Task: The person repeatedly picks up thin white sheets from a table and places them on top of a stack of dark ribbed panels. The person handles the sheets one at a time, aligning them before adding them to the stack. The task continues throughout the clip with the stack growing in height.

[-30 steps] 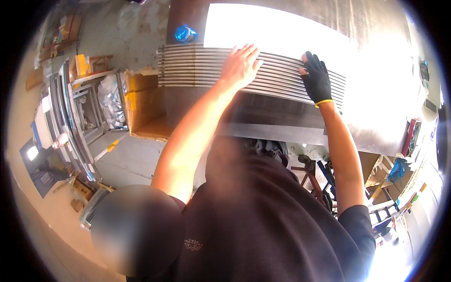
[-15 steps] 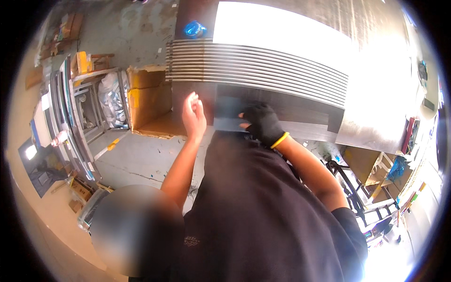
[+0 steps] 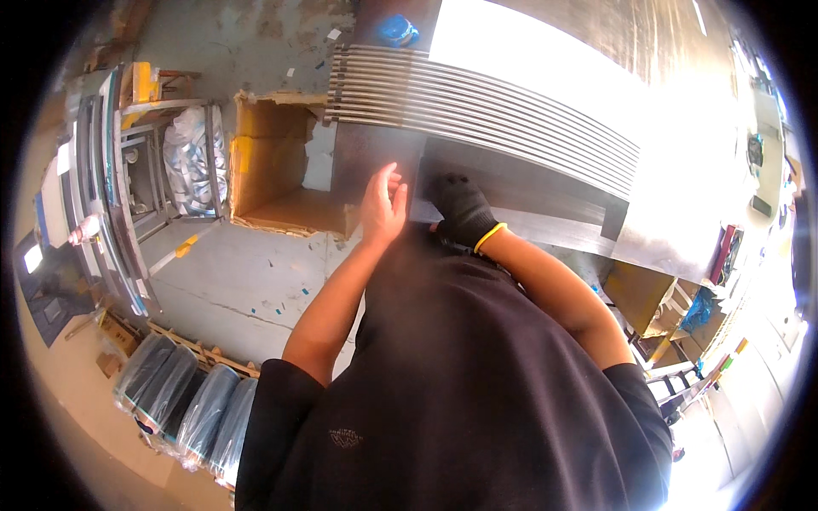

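Observation:
My bare left hand (image 3: 385,206) hovers by the near left part of the worktable (image 3: 366,153), its fingers loosely bent and apart, with nothing seen in them. A black glove with a yellow cuff covers my right hand (image 3: 464,215), at the table's near edge beside a long dark flat strip (image 3: 528,179). Its fingers bend down and away, so their grip is hidden. Beyond both hands, several slim metal bars (image 3: 477,106) lie side by side across the table. A bright white sheet (image 3: 537,55) stretches behind them.
At the bars' far left end sits a crumpled blue wrapper (image 3: 399,31). An open cardboard box (image 3: 268,162) stands left of the table, near a metal frame rack (image 3: 136,183) with a clear bag (image 3: 194,162). Plastic-wrapped rolls (image 3: 166,375) stand lower left; another carton (image 3: 639,294) is at right.
The view has shifted. My two hands are closer together, and the bluish patch seen between them before no longer shows. The bars and the sheet lie as before.

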`<state>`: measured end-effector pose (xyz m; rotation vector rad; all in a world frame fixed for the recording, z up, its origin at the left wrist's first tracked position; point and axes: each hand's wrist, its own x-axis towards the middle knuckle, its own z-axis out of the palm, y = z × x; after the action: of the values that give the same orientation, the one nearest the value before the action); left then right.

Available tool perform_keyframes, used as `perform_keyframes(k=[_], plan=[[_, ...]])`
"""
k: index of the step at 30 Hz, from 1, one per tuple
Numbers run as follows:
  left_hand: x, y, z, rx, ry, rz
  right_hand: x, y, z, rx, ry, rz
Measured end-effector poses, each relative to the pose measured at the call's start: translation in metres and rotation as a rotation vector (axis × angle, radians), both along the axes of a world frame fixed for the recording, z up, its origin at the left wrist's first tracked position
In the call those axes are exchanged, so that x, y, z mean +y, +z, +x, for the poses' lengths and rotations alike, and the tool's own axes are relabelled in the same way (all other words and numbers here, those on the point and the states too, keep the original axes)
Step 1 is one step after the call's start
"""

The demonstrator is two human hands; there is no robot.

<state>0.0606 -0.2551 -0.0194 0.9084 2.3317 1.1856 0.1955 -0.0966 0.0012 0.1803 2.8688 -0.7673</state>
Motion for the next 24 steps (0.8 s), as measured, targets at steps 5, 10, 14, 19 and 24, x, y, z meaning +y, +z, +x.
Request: perform_keyframes(k=[5, 10, 14, 19, 24], plan=[[-0.002, 0.001, -0.005, -0.052, -0.015, 0.002, 0.007, 0.004, 0.000, 0.164, -0.011, -0.094], [-0.004, 0.000, -0.008, -0.072, -0.028, 0.011, 0.012, 0.026, -0.003, 0.151, -0.142, -0.311], [-0.004, -0.001, -0.008, -0.105, -0.026, 0.026, 0.005, 0.012, 0.006, 0.226, -0.260, -0.350], [-0.006, -0.002, -0.007, -0.115, -0.023, 0.033, 0.007, 0.005, 0.004, 0.104, -0.295, -0.386], [-0.008, 0.000, -0.005, -0.129, -0.030, 0.047, 0.013, 0.013, 0.004, 0.134, -0.304, -0.534]])
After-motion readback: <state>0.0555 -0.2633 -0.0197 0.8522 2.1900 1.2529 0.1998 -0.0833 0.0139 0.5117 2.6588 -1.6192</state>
